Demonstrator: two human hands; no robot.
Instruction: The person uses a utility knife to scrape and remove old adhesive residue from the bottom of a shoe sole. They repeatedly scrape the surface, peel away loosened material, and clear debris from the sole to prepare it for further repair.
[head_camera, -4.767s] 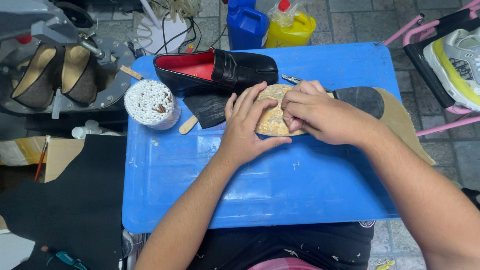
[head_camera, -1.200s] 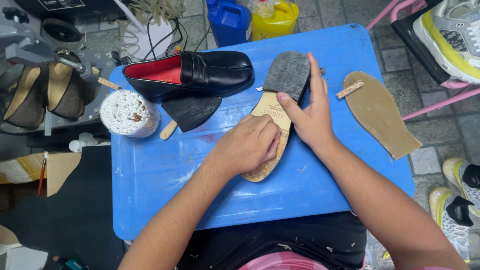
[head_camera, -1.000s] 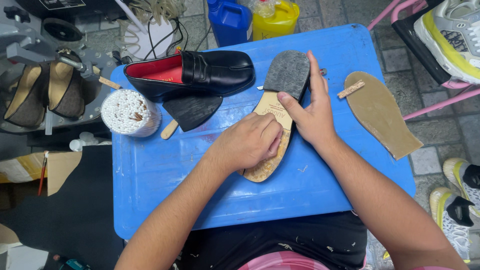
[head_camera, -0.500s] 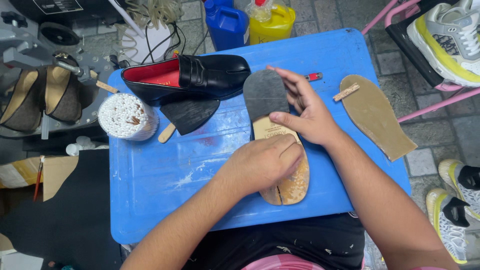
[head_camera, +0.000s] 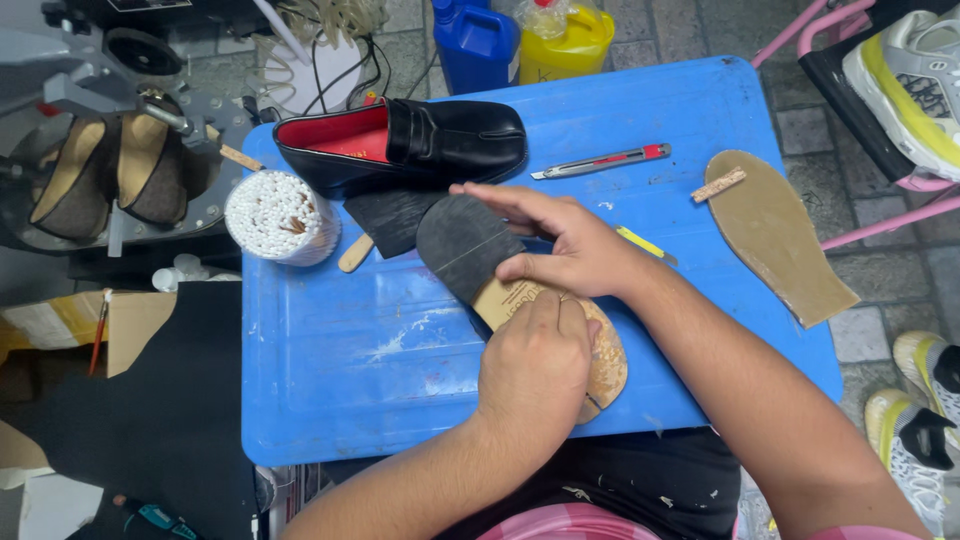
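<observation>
Under our left hand (head_camera: 535, 365) the sole (head_camera: 500, 275) looked like tan leather, with a matt dark rubbery patch by our right hand (head_camera: 565, 250). Beyond our hands, the black shoe (head_camera: 420, 140) shone glossy on the scuffed blue plastic table (head_camera: 340, 390).

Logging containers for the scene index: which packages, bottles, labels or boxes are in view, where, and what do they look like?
Blue jug: past the table's far edge, squarish, solid blue.
Yellow bottle: right of the blue jug, rounded, yellow with a red-tipped clear top.
White tub: on the blue table, far-left corner, round, packed with white sticks.
Cardboard box: floor, left of the table, brown, open flaps.
No screens or signs.
</observation>
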